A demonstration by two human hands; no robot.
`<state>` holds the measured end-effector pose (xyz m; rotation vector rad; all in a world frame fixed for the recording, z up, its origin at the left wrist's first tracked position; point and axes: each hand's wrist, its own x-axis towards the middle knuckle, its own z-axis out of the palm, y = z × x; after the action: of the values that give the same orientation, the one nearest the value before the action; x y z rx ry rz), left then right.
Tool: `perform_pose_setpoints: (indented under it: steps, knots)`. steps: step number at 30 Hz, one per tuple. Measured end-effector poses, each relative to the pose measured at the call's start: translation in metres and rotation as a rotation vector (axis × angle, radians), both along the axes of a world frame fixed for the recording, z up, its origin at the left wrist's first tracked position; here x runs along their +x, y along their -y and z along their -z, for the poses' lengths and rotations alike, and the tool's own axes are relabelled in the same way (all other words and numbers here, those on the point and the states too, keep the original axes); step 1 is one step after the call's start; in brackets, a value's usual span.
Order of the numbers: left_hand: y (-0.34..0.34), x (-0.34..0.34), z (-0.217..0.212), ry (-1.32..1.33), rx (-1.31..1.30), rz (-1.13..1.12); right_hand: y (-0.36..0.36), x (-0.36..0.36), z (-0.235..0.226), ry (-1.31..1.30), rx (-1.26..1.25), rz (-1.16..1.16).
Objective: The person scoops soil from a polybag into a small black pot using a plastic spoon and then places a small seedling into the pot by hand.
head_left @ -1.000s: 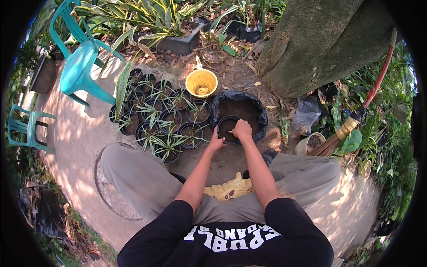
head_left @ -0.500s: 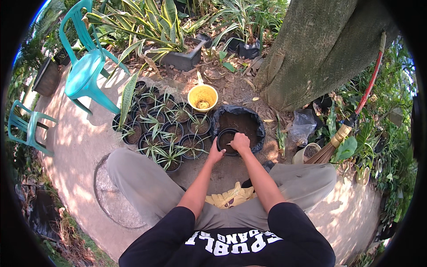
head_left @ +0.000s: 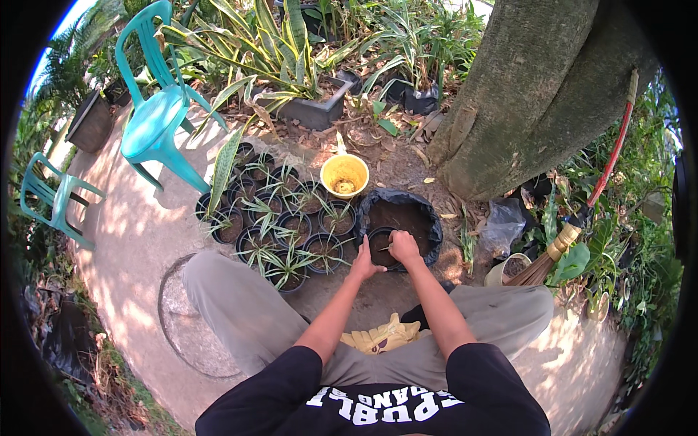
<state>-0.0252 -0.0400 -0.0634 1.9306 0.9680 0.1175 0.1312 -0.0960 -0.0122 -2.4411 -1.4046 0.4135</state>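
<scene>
A small round black plant pot [head_left: 378,256] with dark soil inside sits at the near edge of a wide black plastic-lined tub [head_left: 434,225] that also holds soil. My left hand [head_left: 366,263] steadies the pot from its left side, thumb apart from the fingers. My right hand [head_left: 404,247] is closed over the pot's right part; a thin pale tip shows by its fingers, too small to name. To the left stand several black pots with spiky green seedlings [head_left: 291,265]. Behind the tub is a yellow dipper [head_left: 345,176] with its handle pointing away.
Yellowish gloves [head_left: 382,336] lie between my legs. A thick tree trunk [head_left: 520,102] rises at the far right, near a clear plastic bag [head_left: 503,224] and a stick broom [head_left: 549,254]. Two green plastic chairs [head_left: 154,123] stand at the left. A grey planter [head_left: 313,110] is behind.
The whole view has shifted, so the scene sits slightly lower and to the right. My left hand stays at the pot's side and my right hand remains closed over the pot.
</scene>
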Motion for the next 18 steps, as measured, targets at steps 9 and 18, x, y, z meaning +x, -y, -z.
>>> perform_pose_setpoints:
  steps: [9,18]
  knots:
    - [-0.001,-0.006,-0.009,-0.080,0.024,0.030,-0.062,0.013,-0.008,0.015,-0.113,-0.058]
    - [0.001,-0.005,-0.014,-0.104,-0.005,0.022,-0.070,0.016,0.007,0.056,-0.135,-0.076]
